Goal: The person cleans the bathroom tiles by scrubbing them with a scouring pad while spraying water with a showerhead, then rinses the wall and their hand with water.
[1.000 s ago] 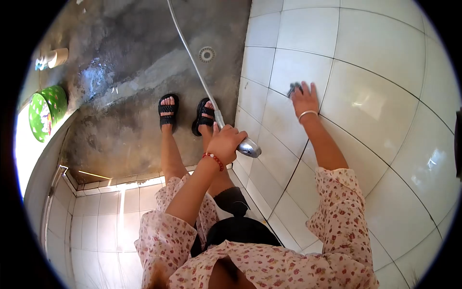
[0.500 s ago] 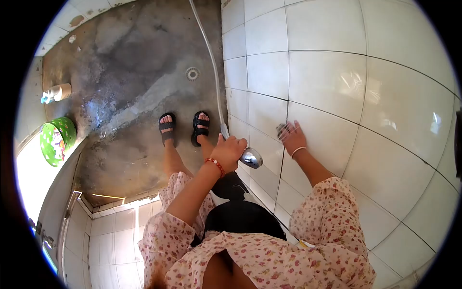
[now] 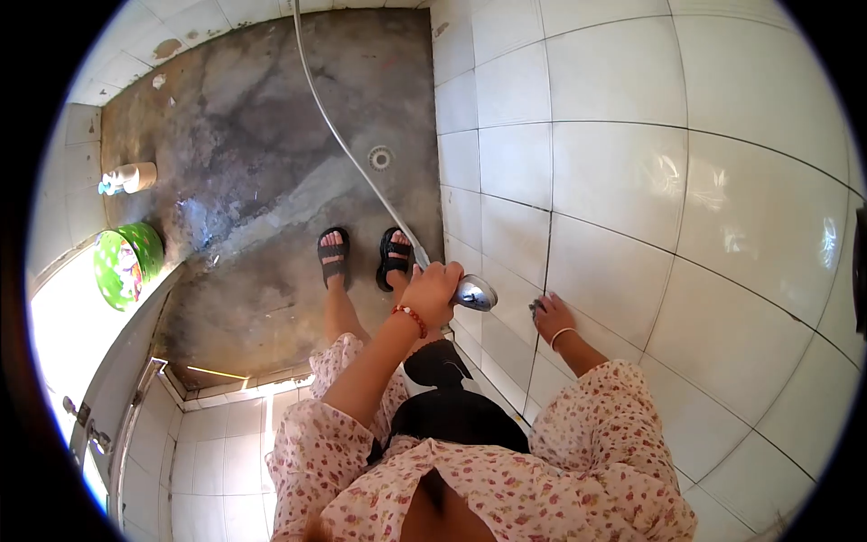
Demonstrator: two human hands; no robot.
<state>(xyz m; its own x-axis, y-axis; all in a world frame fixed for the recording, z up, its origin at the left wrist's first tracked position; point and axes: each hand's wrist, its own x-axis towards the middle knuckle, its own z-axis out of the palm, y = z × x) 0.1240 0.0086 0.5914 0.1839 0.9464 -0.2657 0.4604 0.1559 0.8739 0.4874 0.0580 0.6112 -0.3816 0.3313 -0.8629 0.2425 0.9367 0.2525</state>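
My left hand point(image 3: 432, 294), with a red bead bracelet at the wrist, is closed around the handle of a chrome shower head point(image 3: 476, 294). A pale hose point(image 3: 336, 135) runs from the handle up across the floor. My right hand point(image 3: 554, 318) presses against the white tiled wall point(image 3: 614, 181), its fingers bent over a small grey scrubber that looks like steel wool point(image 3: 536, 308). Most of the scrubber is hidden under the fingers. No water is visible from the shower head.
A round floor drain point(image 3: 381, 158) lies in the grey concrete floor point(image 3: 244, 117). To the left stand a pump bottle point(image 3: 135, 178) and a green patterned bucket point(image 3: 143, 248). My sandalled feet point(image 3: 395, 257) are near the wall. A door with a metal handle point(image 3: 97, 441) is at lower left.
My right hand has slid down the tiles with the scrubber. My left hand keeps its hold on the shower head, and the hose has swung left. The whole view has shifted slightly.
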